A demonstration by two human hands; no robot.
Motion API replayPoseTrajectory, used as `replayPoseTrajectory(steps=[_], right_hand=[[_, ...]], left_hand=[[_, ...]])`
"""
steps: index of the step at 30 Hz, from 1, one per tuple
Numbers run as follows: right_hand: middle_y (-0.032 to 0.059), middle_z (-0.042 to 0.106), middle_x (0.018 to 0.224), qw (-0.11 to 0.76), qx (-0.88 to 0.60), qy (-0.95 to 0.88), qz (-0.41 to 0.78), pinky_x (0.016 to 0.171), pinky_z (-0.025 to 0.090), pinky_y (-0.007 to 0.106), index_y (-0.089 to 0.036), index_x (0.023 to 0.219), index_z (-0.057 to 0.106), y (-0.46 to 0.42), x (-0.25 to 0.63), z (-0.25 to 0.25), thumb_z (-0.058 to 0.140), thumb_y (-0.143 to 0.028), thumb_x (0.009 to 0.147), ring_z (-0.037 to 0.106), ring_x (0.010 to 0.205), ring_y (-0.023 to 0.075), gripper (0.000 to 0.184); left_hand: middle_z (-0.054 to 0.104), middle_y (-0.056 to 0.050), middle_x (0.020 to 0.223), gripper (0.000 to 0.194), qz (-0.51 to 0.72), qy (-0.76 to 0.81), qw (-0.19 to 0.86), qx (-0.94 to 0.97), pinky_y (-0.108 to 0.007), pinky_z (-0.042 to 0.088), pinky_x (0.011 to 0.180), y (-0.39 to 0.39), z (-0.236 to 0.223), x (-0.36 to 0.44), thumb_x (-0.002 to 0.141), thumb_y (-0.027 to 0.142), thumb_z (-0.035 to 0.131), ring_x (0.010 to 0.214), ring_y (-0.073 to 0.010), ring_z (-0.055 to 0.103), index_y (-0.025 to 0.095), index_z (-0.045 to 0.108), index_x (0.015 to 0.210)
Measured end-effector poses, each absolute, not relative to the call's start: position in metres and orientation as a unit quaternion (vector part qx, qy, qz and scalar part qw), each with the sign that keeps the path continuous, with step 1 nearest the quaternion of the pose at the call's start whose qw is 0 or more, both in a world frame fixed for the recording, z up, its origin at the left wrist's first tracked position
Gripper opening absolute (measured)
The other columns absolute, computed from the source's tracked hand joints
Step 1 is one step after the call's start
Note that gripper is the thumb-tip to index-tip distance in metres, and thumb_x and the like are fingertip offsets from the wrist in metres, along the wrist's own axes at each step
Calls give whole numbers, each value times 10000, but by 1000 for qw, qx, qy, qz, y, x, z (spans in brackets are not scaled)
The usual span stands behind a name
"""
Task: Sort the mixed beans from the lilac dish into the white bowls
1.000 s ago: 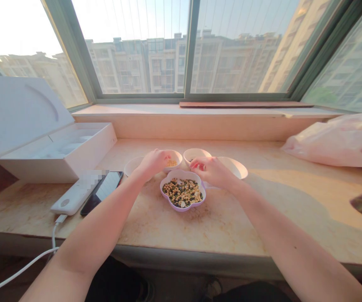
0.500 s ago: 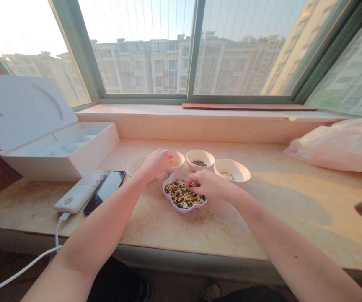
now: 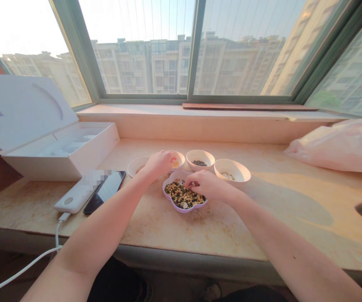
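Observation:
A flower-shaped dish with a purple rim (image 3: pixel 168 197) holds a mix of green, black and pale beans (image 3: pixel 181 193). My right hand (image 3: pixel 209 187) rests at the dish's upper right, its fingertips bunched down in the mix. My left hand (image 3: pixel 159 164) hangs just beyond the dish, over the gap between a white bowl (image 3: pixel 135 167) and a small white bowl of yellow beans (image 3: pixel 178 159). It partly hides both bowls. Another bowl holds black beans (image 3: pixel 200 158), and a fourth holds green beans (image 3: pixel 229 170). Whatever my fingertips hold is hidden.
A marble ledge (image 3: pixel 231 226) bears everything. At left stand an open white box (image 3: pixel 58 147), a power bank (image 3: pixel 77 191) with a white cable (image 3: pixel 20 272), and a phone (image 3: pixel 105 193). A pink plastic bag (image 3: pixel 334 147) lies at right, below a window.
My right hand has come down from above the black-bean bowl to the mixed dish. My left hand has shifted slightly right, toward the yellow beans. The view has tilted slightly.

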State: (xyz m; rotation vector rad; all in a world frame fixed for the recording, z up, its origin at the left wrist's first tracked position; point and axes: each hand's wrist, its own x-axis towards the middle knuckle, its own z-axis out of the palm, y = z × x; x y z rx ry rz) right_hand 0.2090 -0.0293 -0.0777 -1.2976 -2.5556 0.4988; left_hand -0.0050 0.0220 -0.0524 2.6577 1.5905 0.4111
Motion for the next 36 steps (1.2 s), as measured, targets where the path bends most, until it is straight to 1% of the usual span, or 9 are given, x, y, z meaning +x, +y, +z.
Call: replayPoseTrajectory(steps=[4, 8, 13, 18, 23, 26, 28, 31, 36], right_hand=[[37, 757, 871, 159, -450, -859, 186, 702, 471, 299, -221, 875, 724, -32, 209, -72, 559, -168, 885, 675, 793, 188, 174], [40, 732, 883, 270, -473, -805, 235, 732, 485, 312, -206, 898, 630, -27, 212, -71, 606, -243, 889, 665, 802, 186, 45], [22, 698, 826, 389, -488, -696, 354, 645, 469, 295, -217, 922, 527, -19, 216, -72, 718, -408, 827, 643, 724, 179, 285], [1, 679, 746, 412, -478, -636, 444, 536, 403, 256, -215, 944, 539, -20, 216, -69, 808, -553, 732, 567, 613, 142, 481], [-8, 658, 693, 414, -485, -610, 470, 541, 427, 245, -196, 1074, 606, -24, 213, -64, 804, -448, 774, 556, 602, 132, 439], [20, 696, 763, 404, -503, -620, 447, 512, 434, 243, -192, 1148, 612, -27, 210, -63, 738, -356, 844, 571, 600, 136, 369], [45, 723, 822, 385, -524, -652, 391, 525, 459, 251, -188, 1124, 638, -30, 207, -62, 692, -283, 870, 618, 649, 156, 276], [63, 750, 872, 350, -537, -716, 276, 650, 516, 283, -185, 1034, 690, -33, 205, -61, 629, -178, 885, 676, 753, 180, 161], [52, 767, 870, 293, -522, -778, 192, 741, 509, 307, -190, 958, 703, -35, 207, -63, 584, -119, 884, 699, 796, 185, 158]], left_hand=[[765, -85, 951, 265, 146, 477, 10, 866, -262, 433, 671, 17, -48, -1, 952, 184, 480, 758, -180, 662, 188, 746, 946], [766, -66, 976, 312, 179, 427, 31, 886, -267, 470, 749, 12, -45, 6, 958, 159, 452, 832, -174, 667, 189, 760, 920], [762, -59, 1031, 267, 206, 380, 36, 901, -293, 497, 868, 2, -46, 17, 953, 206, 532, 948, -186, 672, 214, 776, 1060], [736, -60, 1000, 240, 207, 343, 41, 915, -295, 493, 817, -2, -50, 22, 1000, 277, 539, 893, -174, 672, 210, 763, 1053], [730, -56, 968, 248, 226, 351, 22, 909, -299, 490, 824, 0, -52, 23, 1015, 259, 524, 891, -170, 661, 199, 762, 980], [737, -60, 937, 242, 223, 372, 7, 901, -292, 489, 808, 2, -50, 20, 993, 261, 539, 864, -170, 656, 183, 755, 917], [744, -61, 941, 255, 215, 398, 6, 892, -279, 485, 770, 4, -48, 16, 984, 254, 519, 833, -169, 655, 182, 749, 899], [754, -69, 949, 280, 190, 461, -1, 867, -276, 475, 726, 11, -46, 7, 971, 224, 481, 810, -182, 660, 186, 751, 906], [760, -117, 944, 285, 131, 535, 4, 835, -287, 478, 712, 22, -49, -6, 957, 201, 485, 789, -205, 673, 157, 766, 954]])
